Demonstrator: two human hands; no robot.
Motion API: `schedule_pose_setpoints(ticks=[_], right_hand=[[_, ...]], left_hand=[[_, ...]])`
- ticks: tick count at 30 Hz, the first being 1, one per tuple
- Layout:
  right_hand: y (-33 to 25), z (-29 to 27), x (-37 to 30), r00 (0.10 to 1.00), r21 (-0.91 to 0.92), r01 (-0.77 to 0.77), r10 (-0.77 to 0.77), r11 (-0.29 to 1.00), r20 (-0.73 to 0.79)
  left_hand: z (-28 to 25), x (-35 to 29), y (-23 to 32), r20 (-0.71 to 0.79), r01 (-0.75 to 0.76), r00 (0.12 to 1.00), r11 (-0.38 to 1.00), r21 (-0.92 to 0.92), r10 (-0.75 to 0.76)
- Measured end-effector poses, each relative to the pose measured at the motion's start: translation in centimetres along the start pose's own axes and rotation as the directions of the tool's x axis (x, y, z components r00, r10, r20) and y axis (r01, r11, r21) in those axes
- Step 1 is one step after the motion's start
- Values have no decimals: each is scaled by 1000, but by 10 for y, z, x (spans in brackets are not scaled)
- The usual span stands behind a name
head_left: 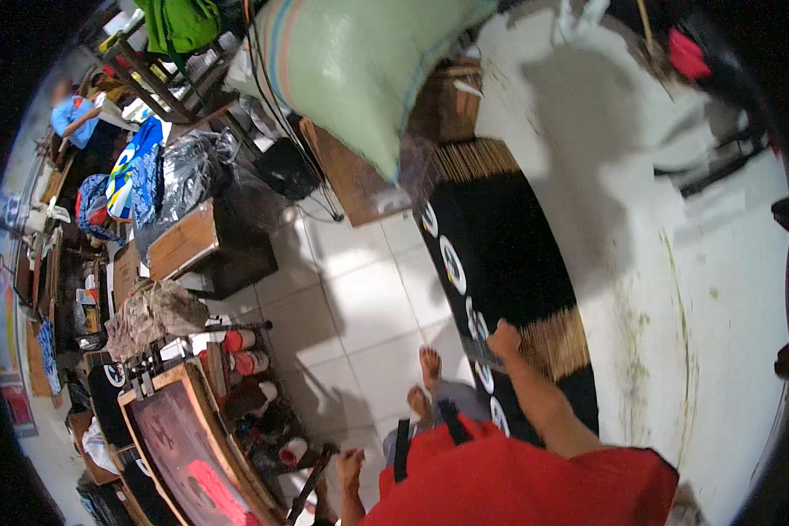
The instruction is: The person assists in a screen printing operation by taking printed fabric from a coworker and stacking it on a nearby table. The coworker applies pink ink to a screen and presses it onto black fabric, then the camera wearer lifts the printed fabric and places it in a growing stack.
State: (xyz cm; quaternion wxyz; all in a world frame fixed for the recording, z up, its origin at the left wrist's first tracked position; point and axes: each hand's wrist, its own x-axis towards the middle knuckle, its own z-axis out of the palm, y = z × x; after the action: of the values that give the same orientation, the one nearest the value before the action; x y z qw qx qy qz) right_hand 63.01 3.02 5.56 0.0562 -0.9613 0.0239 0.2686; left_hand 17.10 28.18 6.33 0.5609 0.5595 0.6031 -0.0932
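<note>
The black mat (526, 228) lies at my right, its white round marks (453, 265) seemingly done; what is left, I cannot tell. Over it, my right hand (504, 340) has curled fingers, pinching unclear. My left hand (351, 466), fingers bent, holding uncertain, is near the wooden frame (209, 405).
</note>
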Motion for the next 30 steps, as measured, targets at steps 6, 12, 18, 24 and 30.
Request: schedule_pose_setpoints(ticks=[6, 12, 18, 24, 30], right_hand=[[72, 30, -48, 994, -47, 22, -16, 999, 107], [80, 50, -32, 998, -37, 62, -63, 997, -28], [78, 66, -11, 982, -59, 41, -51, 997, -180], [72, 73, -9, 979, -96, 5, -24, 995, -202], [59, 75, -28, 923, 19, -70, 72, 997, -377]], left_hand=[[-36, 9, -66, 109, 99, 991, 976, -195, -78], [-87, -7, -139, 51, 150, 988, 980, -129, -144], [-115, -30, -155, 16, 292, 956, 952, -89, -292], [-96, -18, -127, 117, 177, 979, 982, -64, -169], [-84, -3, -104, 105, 68, 993, 990, -124, -55]])
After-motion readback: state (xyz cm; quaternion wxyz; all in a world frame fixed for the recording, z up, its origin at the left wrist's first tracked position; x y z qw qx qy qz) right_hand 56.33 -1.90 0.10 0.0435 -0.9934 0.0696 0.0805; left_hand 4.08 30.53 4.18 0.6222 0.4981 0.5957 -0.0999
